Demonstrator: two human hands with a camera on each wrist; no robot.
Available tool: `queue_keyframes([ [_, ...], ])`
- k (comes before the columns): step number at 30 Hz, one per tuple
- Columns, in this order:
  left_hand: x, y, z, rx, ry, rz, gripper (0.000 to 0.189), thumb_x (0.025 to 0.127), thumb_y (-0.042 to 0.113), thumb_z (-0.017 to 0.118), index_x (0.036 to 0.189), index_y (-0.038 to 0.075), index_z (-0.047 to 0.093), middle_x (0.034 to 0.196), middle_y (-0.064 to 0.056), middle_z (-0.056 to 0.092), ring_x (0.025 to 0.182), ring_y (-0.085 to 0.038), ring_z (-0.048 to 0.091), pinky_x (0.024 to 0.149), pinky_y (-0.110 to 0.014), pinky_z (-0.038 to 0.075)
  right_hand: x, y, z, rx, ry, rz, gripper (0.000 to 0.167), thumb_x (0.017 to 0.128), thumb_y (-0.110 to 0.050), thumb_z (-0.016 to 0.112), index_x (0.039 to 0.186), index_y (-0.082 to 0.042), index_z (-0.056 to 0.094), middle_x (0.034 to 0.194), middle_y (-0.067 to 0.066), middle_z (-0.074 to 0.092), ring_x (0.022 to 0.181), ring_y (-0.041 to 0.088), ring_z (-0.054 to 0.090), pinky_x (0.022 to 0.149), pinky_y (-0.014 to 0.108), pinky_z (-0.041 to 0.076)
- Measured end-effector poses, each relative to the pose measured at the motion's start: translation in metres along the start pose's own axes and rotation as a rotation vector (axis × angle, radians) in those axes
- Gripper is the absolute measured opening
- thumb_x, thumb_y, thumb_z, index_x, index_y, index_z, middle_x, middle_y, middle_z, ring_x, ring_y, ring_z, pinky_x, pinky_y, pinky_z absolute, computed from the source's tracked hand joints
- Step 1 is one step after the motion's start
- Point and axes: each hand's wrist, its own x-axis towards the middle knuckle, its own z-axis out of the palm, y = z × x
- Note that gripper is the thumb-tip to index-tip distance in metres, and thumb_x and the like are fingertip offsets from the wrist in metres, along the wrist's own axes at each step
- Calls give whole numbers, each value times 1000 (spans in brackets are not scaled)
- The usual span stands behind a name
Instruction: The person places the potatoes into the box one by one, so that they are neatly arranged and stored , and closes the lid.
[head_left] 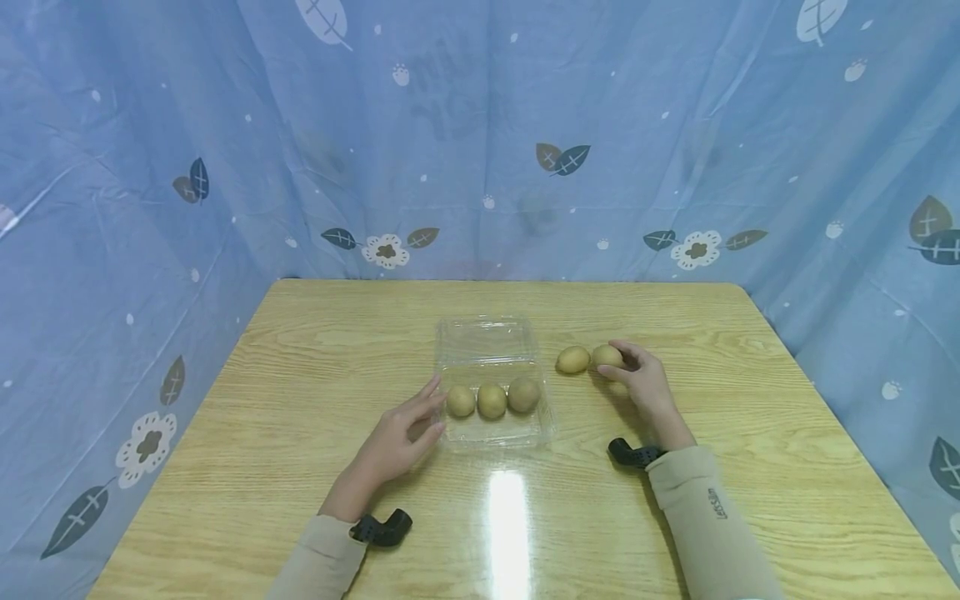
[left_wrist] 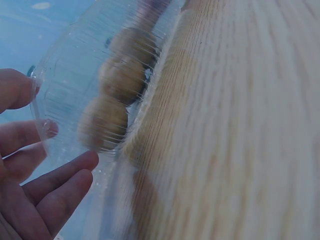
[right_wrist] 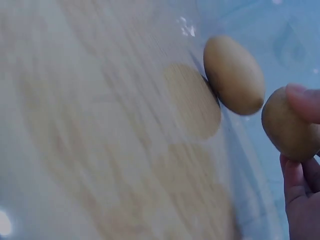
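Note:
A lidded clear plastic box (head_left: 495, 432) lies with its lid thrown back on the table. Three round yellow-brown fruits (head_left: 492, 401) sit in a row inside it. My left hand (head_left: 397, 437) is at the box's left side, fingers spread and fingertips at the rim; the left wrist view shows the fingers (left_wrist: 65, 187) beside the plastic wall. With thumb and fingers, my right hand (head_left: 645, 382) pinches another yellow-brown fruit (right_wrist: 290, 125), slightly above the table. A loose oval fruit (head_left: 573, 360) lies just left of it.
The wooden table (head_left: 315, 375) runs back to a blue patterned curtain (head_left: 480, 167), which also hangs along both sides. Black wrist cameras sit on each arm, one by the left cuff (head_left: 382, 528) and one by the right (head_left: 633, 454). A bright reflection crosses the front.

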Motion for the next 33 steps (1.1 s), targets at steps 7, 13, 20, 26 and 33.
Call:
queue_keyframes([
  [7,0,0,0,-5,3,20,45,96,21,55,137,2,49,154,-11,29,118,-27,58,95,-31,53,-10,-14,6,19,-17,-47,65,86,-30,70,141,-8,44,142,12,45,126,27,46,105,35,44],
  [13,0,1,0,4,2,12,45,96,23,55,137,3,49,155,-10,28,120,-27,57,95,-31,53,-17,-32,12,41,-45,-145,61,85,-28,71,138,-8,48,138,11,49,119,11,50,102,20,45],
  [20,0,1,0,11,-1,0,45,96,20,56,137,4,49,154,-9,29,114,-26,61,95,-32,53,-28,-51,23,148,-112,-202,57,85,-15,71,137,-3,49,140,16,46,106,-1,55,83,12,52],
  [26,0,2,0,12,-3,-13,45,96,21,56,137,5,49,155,-7,29,114,-26,61,94,-32,53,-33,-62,35,154,-177,-262,56,85,-11,70,136,1,48,139,18,47,107,0,55,83,13,52],
  [33,0,2,0,12,-2,-19,45,97,24,55,138,6,48,155,-6,29,113,-25,62,94,-32,54,-34,-67,53,182,-255,-341,53,83,-6,71,132,2,52,135,19,52,108,4,57,89,17,51],
])
